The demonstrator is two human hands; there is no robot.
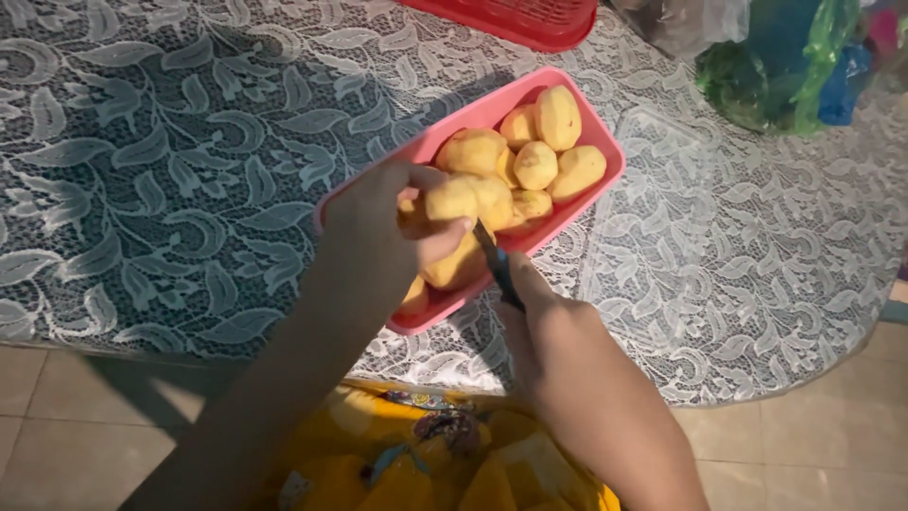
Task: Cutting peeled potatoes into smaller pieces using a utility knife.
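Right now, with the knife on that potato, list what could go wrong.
1. The left hand grips the potato with its thumb right beside the knife in the right hand; a slip could cut it.
2. The pink tub is heaped with peeled potatoes; a nudge might roll one out.
3. The tub sits near the table edge and could be knocked off.

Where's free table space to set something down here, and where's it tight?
Free: the lace tablecloth left of the pink tray, and the stretch right of the tray, below the plastic bags. Crowded: the tray, full of peeled potatoes; its near end, where the left hand and right hand with a knife work; the top edge by the red basket.
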